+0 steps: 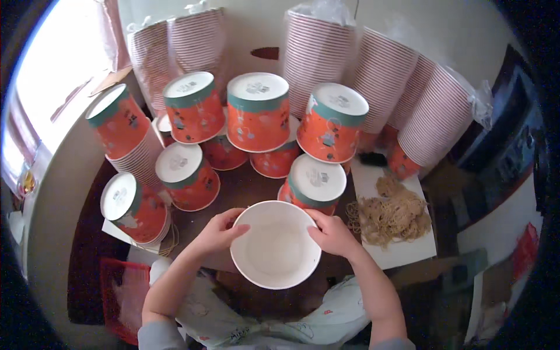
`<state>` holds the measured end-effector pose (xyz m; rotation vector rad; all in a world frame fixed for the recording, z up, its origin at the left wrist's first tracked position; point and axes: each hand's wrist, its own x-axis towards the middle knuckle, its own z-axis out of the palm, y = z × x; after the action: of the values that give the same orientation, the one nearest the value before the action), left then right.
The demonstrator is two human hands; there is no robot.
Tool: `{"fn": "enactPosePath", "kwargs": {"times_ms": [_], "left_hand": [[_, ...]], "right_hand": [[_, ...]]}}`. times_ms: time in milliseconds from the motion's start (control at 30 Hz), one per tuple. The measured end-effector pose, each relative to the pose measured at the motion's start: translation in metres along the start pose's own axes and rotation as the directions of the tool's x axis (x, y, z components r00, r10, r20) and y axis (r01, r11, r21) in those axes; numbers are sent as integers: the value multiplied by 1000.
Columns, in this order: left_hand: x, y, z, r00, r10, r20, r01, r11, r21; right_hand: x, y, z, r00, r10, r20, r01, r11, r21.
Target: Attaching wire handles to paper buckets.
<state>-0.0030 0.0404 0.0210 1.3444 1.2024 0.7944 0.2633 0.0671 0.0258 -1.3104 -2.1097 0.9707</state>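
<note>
One paper bucket (275, 248), white inside, is held between the two hands above the person's lap, at the near edge of the counter (248, 189), its open mouth facing up. The left hand (221, 231) grasps the rim on one side and the right hand (332, 234) grasps it on the other, both thumbs lapping over the inside; the fingers beneath are partly hidden.

Beyond the hands, seven upside-down orange buckets (258, 119) with green bands show white bases. Three of these stand in a raised row, with at least two more partly covered buckets (274, 161) below them. One of the seven is just past the right hand; three are out beyond the left hand, one of them atop a nested stack (137, 157). The seven bases bear grey printed marks, too small to make out.

Farther from the hands rise six tall nested stacks (319, 58), striped by their rims, several visibly wrapped in clear plastic: two past the left hand, four past the right.

Just beside the right hand, one tan heap of loose bands (396, 214) lies on a white sheet (423, 249). A few thin bands (171, 242) lie near the left hand, and one red crate (122, 291) stands below them, outside the left forearm. The pale trousers (262, 326) under the hands carry small printed figures and dark lettering.
</note>
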Motion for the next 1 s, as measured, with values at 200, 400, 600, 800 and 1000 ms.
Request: {"fn": "enactPosePath", "kwargs": {"times_ms": [200,400,600,800,1000], "left_hand": [[-9,-16,0,991,127,-50,-121,988,98],[-9,-20,9,980,198,-37,-189,969,161],[-10,-27,14,961,273,-39,-255,933,254],[-14,-31,28,981,193,29,-194,979,60],[-28,-7,41,993,-43,111,66,975,-214]], "right_hand": [[-5,25,-39,994,-17,105,13,999,36],[-42,88,-44,940,23,341,200,771,-604],[-45,108,-37,895,-166,414,422,616,-666],[-20,89,-64,994,-64,-91,65,998,-1],[17,-24,-97,854,-180,-489,336,907,253]]}}
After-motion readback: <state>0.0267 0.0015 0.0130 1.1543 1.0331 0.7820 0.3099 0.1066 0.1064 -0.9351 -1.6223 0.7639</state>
